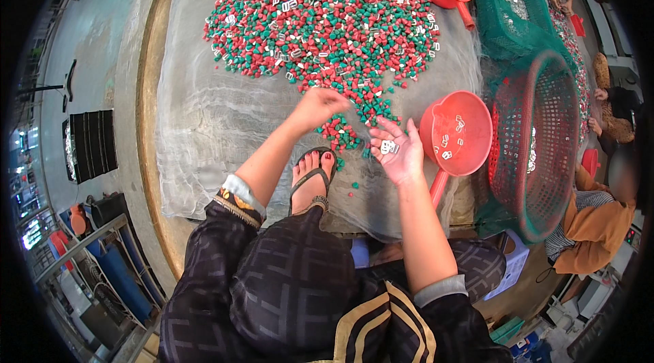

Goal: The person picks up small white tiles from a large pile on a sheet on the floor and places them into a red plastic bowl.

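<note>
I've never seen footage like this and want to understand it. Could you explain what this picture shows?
There is no machine here, only a person's two bare hands. The picture comes from a wide camera worn on that person's head, looking down, so straight edges bend and the forearms come in from below.

A pale mesh sheet lies spread out, with a heap of small red, green and white pieces and pale metal-looking loops on it. The right hand is palm up, with a few small loops in it. The left hand is at the heap's near end; its fingertips are blurred, so I cannot tell whether it holds anything. Beside the right hand is a red scoop containing similar loops.
</note>
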Demonstrator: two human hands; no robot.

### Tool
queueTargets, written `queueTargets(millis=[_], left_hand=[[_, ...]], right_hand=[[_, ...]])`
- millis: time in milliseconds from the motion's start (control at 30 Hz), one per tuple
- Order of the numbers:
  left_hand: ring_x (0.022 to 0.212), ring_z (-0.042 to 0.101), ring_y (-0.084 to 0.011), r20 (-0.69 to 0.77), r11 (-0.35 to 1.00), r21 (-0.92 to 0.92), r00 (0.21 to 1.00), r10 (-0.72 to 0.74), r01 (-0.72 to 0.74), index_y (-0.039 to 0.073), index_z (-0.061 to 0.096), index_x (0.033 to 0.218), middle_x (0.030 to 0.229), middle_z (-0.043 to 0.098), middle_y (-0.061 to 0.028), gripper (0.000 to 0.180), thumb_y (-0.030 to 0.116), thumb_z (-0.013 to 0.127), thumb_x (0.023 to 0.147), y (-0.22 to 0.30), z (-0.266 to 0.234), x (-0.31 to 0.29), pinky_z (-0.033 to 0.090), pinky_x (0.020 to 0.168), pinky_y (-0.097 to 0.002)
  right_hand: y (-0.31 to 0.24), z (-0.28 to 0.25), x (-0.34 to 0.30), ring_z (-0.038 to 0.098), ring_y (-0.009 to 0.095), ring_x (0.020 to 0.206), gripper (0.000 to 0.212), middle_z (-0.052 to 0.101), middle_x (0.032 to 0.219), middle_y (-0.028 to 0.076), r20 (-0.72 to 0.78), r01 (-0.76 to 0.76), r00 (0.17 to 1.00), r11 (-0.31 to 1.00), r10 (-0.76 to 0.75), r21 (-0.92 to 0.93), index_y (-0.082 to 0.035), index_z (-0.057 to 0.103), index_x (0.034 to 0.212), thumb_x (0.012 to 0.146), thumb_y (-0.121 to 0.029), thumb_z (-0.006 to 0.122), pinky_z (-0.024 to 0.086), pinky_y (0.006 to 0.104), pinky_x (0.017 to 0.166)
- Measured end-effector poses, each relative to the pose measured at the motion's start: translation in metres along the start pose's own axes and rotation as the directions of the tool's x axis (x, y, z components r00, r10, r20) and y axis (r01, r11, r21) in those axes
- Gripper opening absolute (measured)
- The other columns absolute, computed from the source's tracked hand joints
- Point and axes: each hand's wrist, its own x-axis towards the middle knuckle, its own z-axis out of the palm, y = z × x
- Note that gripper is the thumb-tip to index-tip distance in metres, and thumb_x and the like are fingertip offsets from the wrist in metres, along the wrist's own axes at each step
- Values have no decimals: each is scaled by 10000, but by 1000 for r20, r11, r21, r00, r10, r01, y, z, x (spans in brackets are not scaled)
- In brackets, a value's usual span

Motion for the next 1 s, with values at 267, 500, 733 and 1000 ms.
queueTargets(millis=[267,500,733,1000], left_hand=[[778,625,-174,-158,859,489,984,-87,154,147,679,927,854,662,-54,186,220,655,758,-4,4,-6,489,695,-311],[790,626,-255,-110,572,801,982,-152,178,235,684,880,807,663,-52,180,237,676,700,-30,-29,-29,497,689,-381],[719,636,-277,-229,575,798,973,8,183,196,672,837,729,656,-51,197,314,694,682,-32,1,-24,503,642,-386],[697,639,-278,-220,759,621,973,-72,197,86,598,847,711,639,-115,150,186,612,736,-29,9,-17,502,586,-387]], right_hand=[[11,-39,18,551,151,610,354,592,706,66,248,-141,953,980,172,-138,-24,605,864,877,-365,511,416,265,537],[48,-3,15,580,218,631,272,591,633,91,203,187,953,-90,-225,-978,-202,626,1063,795,-234,602,461,346,605],[60,15,28,620,339,776,355,642,782,160,155,10,949,-466,-274,-885,-250,543,1172,819,-291,541,487,437,679],[41,-15,26,622,303,714,314,637,732,145,38,-43,863,-148,-504,-988,-157,608,1059,787,-312,586,479,396,657]])
